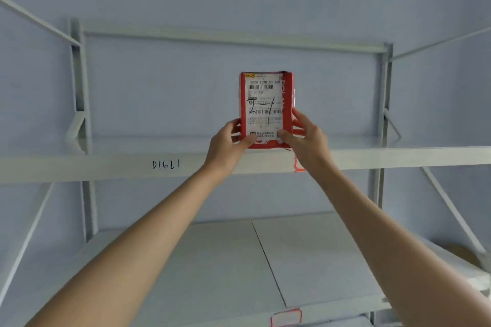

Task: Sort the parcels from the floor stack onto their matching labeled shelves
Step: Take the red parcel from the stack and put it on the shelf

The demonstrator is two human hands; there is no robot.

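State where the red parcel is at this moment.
In the head view, the red parcel stands upright at centre on the upper shelf, held between the left hand and right hand.

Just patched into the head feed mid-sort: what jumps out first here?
The red parcel stands upright at centre on the upper shelf, white shipping label facing the camera, gripped low by the left hand and right hand. Handwritten "D1621" marks that shelf's front edge, left of the hands.
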